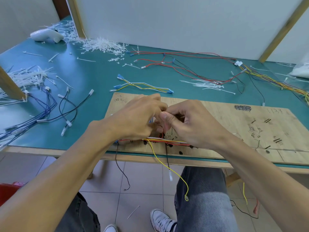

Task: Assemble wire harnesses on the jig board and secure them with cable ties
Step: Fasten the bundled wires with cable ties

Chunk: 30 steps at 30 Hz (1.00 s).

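A wooden jig board (225, 118) lies at the table's near edge. A bundle of red, white, yellow and black wires (168, 141) runs along its front; a yellow wire (168, 166) and black wires hang off toward the floor. My left hand (138, 116) and my right hand (189, 121) meet above the bundle. My right thumb and fingers pinch a thin white cable tie (163, 126) standing upright from the wires. My left fingers curl in against the same spot; what they grip is hidden.
Loose white cable ties (103, 45) are heaped at the back left and more (209, 84) lie mid-table. Red and black harnesses (184, 64), a yellow-white set (143, 86) and blue-black wires (50, 106) spread over the green mat. A wooden post (10, 87) stands left.
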Available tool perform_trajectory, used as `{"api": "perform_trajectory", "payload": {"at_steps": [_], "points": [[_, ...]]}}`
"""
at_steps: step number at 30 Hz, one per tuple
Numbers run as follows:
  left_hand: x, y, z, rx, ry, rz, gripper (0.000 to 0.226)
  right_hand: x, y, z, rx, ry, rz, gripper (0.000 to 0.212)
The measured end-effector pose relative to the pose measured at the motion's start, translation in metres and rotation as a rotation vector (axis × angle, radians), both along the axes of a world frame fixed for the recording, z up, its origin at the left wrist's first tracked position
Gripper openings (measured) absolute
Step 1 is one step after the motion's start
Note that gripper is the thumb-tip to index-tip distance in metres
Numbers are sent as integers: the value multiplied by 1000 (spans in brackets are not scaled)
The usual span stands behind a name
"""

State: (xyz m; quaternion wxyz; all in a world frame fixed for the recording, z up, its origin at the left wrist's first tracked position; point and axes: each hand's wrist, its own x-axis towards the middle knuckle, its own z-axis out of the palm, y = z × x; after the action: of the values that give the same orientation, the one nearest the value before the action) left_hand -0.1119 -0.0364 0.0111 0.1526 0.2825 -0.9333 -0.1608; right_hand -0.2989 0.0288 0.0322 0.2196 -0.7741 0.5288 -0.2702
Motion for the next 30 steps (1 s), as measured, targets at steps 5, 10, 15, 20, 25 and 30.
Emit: {"api": "perform_trajectory", "payload": {"at_steps": [5, 10, 15, 20, 25, 30], "points": [[0, 1, 9, 137, 51, -29, 40, 0, -2, 3, 17, 65, 48, 36], [-5, -3, 13, 130, -67, -34, 28, -3, -1, 2, -39, 96, 16, 35], [-14, -5, 15, -68, -261, 44, 30, -2, 0, -2, 45, -48, 29, 35], [-13, -5, 11, -73, -242, 36, 20, -14, 6, 11, 154, -228, 47, 38], [-4, 2, 16, -20, -160, 13, 13, -67, -24, 16, 29, -418, -307, 34], [-2, 9, 13, -174, -147, 39, 22, -165, -75, -11, 39, -115, -764, 5]]}}
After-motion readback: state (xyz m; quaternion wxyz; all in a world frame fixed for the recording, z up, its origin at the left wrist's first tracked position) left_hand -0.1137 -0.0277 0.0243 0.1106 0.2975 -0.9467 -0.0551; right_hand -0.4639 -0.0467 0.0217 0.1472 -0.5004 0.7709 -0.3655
